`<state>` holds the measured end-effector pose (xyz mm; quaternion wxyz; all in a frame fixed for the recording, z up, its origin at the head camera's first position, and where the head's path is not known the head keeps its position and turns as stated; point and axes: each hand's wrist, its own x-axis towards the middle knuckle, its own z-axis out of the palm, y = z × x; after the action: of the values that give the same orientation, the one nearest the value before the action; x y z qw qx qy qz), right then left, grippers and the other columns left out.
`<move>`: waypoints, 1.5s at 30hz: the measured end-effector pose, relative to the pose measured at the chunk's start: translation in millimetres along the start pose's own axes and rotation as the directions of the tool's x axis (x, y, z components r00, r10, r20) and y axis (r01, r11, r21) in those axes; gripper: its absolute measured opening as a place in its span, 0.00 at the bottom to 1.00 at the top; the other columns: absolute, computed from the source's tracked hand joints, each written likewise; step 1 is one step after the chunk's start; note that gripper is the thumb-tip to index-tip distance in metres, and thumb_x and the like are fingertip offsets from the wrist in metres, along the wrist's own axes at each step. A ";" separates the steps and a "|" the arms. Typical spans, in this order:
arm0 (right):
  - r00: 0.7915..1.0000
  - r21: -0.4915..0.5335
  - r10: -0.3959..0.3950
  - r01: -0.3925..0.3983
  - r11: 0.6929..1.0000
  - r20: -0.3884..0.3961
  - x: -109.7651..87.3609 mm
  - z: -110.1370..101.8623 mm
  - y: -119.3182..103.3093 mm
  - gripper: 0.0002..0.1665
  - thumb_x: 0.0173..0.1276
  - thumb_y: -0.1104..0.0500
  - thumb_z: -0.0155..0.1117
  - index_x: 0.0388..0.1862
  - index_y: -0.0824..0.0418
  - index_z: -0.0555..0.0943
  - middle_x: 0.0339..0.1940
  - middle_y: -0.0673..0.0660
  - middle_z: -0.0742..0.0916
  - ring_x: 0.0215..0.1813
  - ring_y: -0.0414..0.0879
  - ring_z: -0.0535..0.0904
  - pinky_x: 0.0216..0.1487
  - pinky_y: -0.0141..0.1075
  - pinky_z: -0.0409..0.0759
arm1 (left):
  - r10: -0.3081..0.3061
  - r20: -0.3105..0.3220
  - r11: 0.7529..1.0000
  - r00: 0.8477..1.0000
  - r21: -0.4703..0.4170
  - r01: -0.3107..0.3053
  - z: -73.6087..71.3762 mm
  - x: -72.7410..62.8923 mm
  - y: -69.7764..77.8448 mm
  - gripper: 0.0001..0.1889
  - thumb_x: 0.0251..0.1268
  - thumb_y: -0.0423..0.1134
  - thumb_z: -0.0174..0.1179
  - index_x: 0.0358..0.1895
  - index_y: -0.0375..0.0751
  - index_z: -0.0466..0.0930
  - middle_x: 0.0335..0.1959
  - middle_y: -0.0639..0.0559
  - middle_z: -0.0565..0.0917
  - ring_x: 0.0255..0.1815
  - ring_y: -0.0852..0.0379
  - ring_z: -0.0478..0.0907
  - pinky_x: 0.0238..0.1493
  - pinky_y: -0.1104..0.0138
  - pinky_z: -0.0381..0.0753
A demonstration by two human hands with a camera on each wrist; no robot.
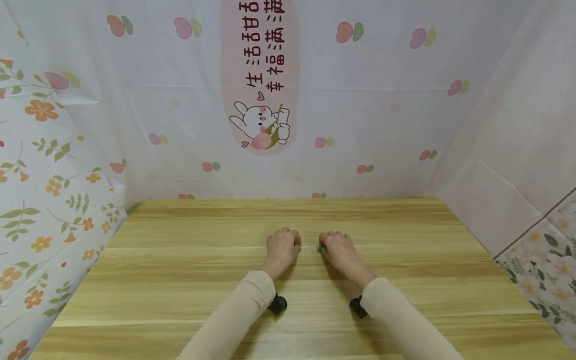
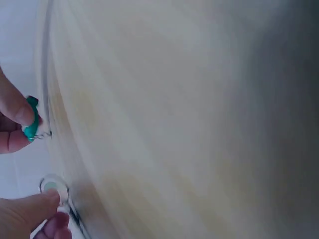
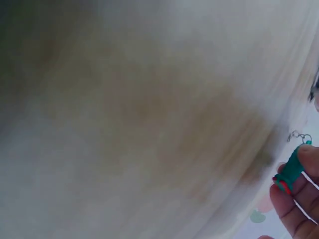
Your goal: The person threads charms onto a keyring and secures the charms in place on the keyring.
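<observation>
My left hand (image 1: 282, 247) and right hand (image 1: 341, 250) are a short way apart over the middle of the wooden table (image 1: 180, 295). The right hand pinches a small green charm (image 3: 290, 168) with a red patch; a short metal chain (image 3: 297, 135) dangles from one end. In the left wrist view the left thumb and fingers pinch a metal ring (image 2: 65, 188), and a thin dark piece (image 2: 76, 215) hangs off it, too blurred to identify. The ring and the charm's chain are apart. In the head view the left fingers mostly hide the ring.
Black wrist devices (image 1: 277, 305) sit under both sleeves. White cloth with printed fruit and a rabbit (image 1: 258, 122) hangs behind the table. Flowered cloth (image 1: 54, 190) stands along the left, and more cloth (image 1: 508, 165) along the right.
</observation>
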<state>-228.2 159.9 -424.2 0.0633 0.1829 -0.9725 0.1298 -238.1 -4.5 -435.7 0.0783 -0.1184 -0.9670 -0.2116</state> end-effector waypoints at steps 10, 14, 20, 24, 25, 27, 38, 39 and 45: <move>0.996 0.214 -0.063 0.074 0.974 -0.060 -17.1 -8.0 -3.4 0.07 0.57 0.66 0.69 0.31 0.58 0.78 0.30 0.51 0.82 0.34 0.45 0.76 0.36 0.37 0.76 | 0.067 -0.020 0.981 0.998 -0.183 -0.069 -15.1 -10.7 0.5 0.07 0.52 0.39 0.70 0.23 0.46 0.81 0.21 0.57 0.82 0.24 0.62 0.76 0.25 0.72 0.72; 0.989 0.267 -0.097 0.123 0.956 -0.109 -23.3 -12.1 -6.4 0.07 0.59 0.68 0.65 0.33 0.59 0.78 0.29 0.51 0.81 0.29 0.42 0.73 0.30 0.31 0.72 | 0.041 0.029 0.936 0.999 -0.351 -0.029 -21.5 -17.6 4.3 0.04 0.54 0.38 0.69 0.25 0.45 0.83 0.23 0.56 0.84 0.24 0.65 0.77 0.27 0.74 0.73; 0.967 0.279 -0.134 0.193 0.941 -0.218 -30.6 -17.3 -7.9 0.08 0.57 0.71 0.61 0.32 0.60 0.79 0.27 0.50 0.79 0.27 0.42 0.70 0.26 0.28 0.69 | 0.004 0.080 0.870 0.997 -0.492 0.036 -28.5 -28.0 11.6 0.03 0.56 0.37 0.67 0.28 0.43 0.84 0.25 0.53 0.85 0.24 0.65 0.77 0.25 0.74 0.74; 0.957 0.248 -0.149 0.212 0.945 -0.250 -34.7 -18.1 -7.8 0.09 0.57 0.72 0.63 0.30 0.59 0.79 0.26 0.50 0.80 0.26 0.37 0.69 0.26 0.27 0.70 | 0.027 0.068 0.856 0.997 -0.517 0.012 -30.6 -34.7 15.1 0.03 0.57 0.36 0.66 0.29 0.41 0.85 0.25 0.52 0.85 0.24 0.65 0.77 0.25 0.75 0.74; 0.954 0.244 -0.151 0.215 0.946 -0.258 -36.0 -18.1 -8.0 0.09 0.57 0.72 0.64 0.30 0.59 0.79 0.26 0.50 0.81 0.26 0.36 0.69 0.26 0.27 0.70 | 0.033 0.069 0.851 0.997 -0.524 0.008 -31.2 -36.5 15.9 0.03 0.57 0.36 0.66 0.29 0.41 0.85 0.26 0.52 0.85 0.24 0.66 0.77 0.25 0.75 0.74; 0.949 0.241 -0.155 0.223 0.944 -0.273 -38.8 -18.5 -9.2 0.10 0.57 0.72 0.65 0.30 0.58 0.80 0.27 0.50 0.82 0.26 0.35 0.71 0.26 0.27 0.72 | 0.037 0.073 0.843 0.997 -0.539 0.008 -31.9 -39.9 17.5 0.03 0.57 0.36 0.66 0.29 0.41 0.85 0.26 0.53 0.85 0.24 0.66 0.77 0.25 0.75 0.74; 0.918 0.261 -0.166 0.270 0.927 -0.360 -49.5 -19.7 -11.8 0.13 0.55 0.76 0.63 0.27 0.58 0.76 0.24 0.47 0.81 0.25 0.32 0.71 0.25 0.26 0.73 | 0.019 0.053 0.831 0.998 -0.556 0.013 -31.1 -47.9 24.7 0.03 0.56 0.37 0.67 0.28 0.43 0.85 0.25 0.54 0.86 0.24 0.66 0.78 0.25 0.75 0.74; 0.916 0.266 -0.165 0.272 0.925 -0.365 -50.2 -19.9 -11.8 0.14 0.54 0.76 0.63 0.26 0.58 0.76 0.24 0.47 0.81 0.25 0.32 0.71 0.25 0.26 0.72 | 0.024 0.047 0.831 0.999 -0.556 0.007 -31.1 -48.5 25.2 0.03 0.56 0.37 0.67 0.28 0.42 0.85 0.25 0.53 0.86 0.24 0.66 0.78 0.25 0.75 0.74; 0.926 0.349 -0.115 0.247 0.904 -0.360 -55.4 -19.8 -14.9 0.12 0.55 0.74 0.66 0.28 0.58 0.79 0.26 0.49 0.84 0.28 0.33 0.73 0.26 0.26 0.73 | 0.058 -0.026 0.834 0.998 -0.548 -0.063 -30.7 -52.8 28.8 0.03 0.55 0.35 0.67 0.28 0.40 0.85 0.24 0.52 0.86 0.22 0.66 0.78 0.23 0.77 0.73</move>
<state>-169.9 170.8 -411.2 0.1999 0.2581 -0.8812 0.3419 -176.7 -2.6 -407.6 0.0519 -0.1653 -0.8612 -0.4777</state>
